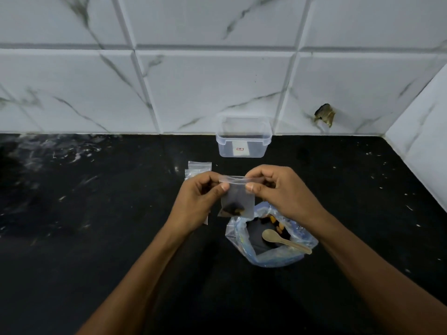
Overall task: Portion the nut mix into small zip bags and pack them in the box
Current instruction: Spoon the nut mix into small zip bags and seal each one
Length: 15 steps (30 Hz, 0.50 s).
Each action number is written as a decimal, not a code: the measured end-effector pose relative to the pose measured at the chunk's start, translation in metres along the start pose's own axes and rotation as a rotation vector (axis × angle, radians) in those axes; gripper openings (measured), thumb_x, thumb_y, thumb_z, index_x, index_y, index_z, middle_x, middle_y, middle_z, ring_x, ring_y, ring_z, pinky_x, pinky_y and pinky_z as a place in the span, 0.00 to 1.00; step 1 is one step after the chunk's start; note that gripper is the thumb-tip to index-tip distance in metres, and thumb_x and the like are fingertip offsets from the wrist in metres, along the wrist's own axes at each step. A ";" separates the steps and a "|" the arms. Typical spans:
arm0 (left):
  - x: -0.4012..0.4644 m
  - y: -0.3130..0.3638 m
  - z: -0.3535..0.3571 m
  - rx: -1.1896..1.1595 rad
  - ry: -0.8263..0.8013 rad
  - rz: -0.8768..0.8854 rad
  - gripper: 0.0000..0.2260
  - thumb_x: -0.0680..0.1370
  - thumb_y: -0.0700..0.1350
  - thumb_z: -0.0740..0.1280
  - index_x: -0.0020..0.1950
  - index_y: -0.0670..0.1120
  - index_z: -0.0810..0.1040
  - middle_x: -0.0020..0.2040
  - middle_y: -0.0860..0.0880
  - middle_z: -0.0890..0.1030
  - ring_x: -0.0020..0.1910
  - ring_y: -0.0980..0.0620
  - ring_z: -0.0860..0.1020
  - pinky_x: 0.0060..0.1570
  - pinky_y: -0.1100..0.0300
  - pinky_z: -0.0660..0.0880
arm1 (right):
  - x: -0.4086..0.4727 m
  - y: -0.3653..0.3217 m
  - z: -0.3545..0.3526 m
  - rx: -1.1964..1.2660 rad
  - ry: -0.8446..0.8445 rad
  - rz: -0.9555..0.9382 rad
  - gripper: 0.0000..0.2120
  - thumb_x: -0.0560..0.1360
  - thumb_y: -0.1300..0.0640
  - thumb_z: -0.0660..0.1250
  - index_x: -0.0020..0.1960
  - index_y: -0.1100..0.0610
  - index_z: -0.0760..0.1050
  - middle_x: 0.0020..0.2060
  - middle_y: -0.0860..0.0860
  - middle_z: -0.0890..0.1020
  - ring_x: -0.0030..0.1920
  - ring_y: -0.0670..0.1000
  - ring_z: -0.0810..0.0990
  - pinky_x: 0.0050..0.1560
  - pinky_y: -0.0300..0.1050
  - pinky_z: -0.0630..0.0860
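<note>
two hands, left hand (pixel 200 197) and right hand (pixel 283 189), pinching small zip bag (pixel 238 201) top

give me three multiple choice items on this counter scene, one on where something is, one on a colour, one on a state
1. Where does the wooden spoon lie?
A. in the clear box
B. in the open large bag of nut mix
C. on the bare counter

2. What colour is the counter?
A. black
B. white
C. red

3. How is the small zip bag held?
A. flat on the counter, untouched
B. left hand alone
C. pinched at its top by both hands

Key: 1 B, the spoon's bowl sits inside the large bag; 2 A, the surface is black with pale flecks; 3 C, the left hand and right hand each pinch the zip strip, nuts at the bottom.
</note>
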<state>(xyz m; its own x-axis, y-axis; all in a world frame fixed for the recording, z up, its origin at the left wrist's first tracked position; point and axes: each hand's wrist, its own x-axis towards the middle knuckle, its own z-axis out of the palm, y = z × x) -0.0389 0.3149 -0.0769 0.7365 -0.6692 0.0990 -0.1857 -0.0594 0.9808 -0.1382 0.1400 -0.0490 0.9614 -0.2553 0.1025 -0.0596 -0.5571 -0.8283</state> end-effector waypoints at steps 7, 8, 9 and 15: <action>-0.019 -0.018 -0.011 0.090 -0.023 0.008 0.06 0.79 0.40 0.67 0.48 0.49 0.81 0.45 0.49 0.82 0.47 0.51 0.82 0.47 0.55 0.80 | 0.003 -0.002 0.032 -0.099 -0.082 -0.127 0.04 0.75 0.60 0.69 0.46 0.56 0.83 0.37 0.44 0.82 0.40 0.41 0.79 0.42 0.30 0.73; -0.023 -0.023 -0.014 0.109 -0.019 -0.007 0.06 0.79 0.40 0.67 0.47 0.50 0.81 0.45 0.49 0.82 0.47 0.50 0.82 0.46 0.53 0.80 | 0.001 -0.001 0.038 -0.088 -0.100 -0.117 0.04 0.75 0.61 0.69 0.47 0.56 0.83 0.38 0.44 0.82 0.41 0.41 0.79 0.42 0.30 0.73; -0.028 -0.027 -0.018 0.125 -0.011 -0.028 0.06 0.79 0.40 0.67 0.46 0.50 0.81 0.45 0.49 0.83 0.47 0.50 0.82 0.45 0.55 0.79 | 0.000 -0.001 0.045 -0.074 -0.119 -0.098 0.04 0.75 0.61 0.69 0.47 0.55 0.82 0.39 0.45 0.83 0.42 0.41 0.79 0.43 0.30 0.73; -0.055 -0.053 -0.032 0.149 0.020 -0.097 0.06 0.78 0.38 0.69 0.45 0.48 0.83 0.43 0.52 0.84 0.44 0.56 0.83 0.43 0.65 0.78 | -0.008 0.011 0.088 -0.116 -0.173 -0.043 0.04 0.75 0.57 0.68 0.44 0.52 0.81 0.36 0.45 0.82 0.39 0.44 0.79 0.39 0.40 0.76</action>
<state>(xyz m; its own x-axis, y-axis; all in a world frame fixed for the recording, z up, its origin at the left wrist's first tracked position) -0.0485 0.3784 -0.1288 0.7683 -0.6400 0.0098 -0.2063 -0.2331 0.9503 -0.1227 0.2052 -0.1076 0.9949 -0.0955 0.0318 -0.0387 -0.6544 -0.7551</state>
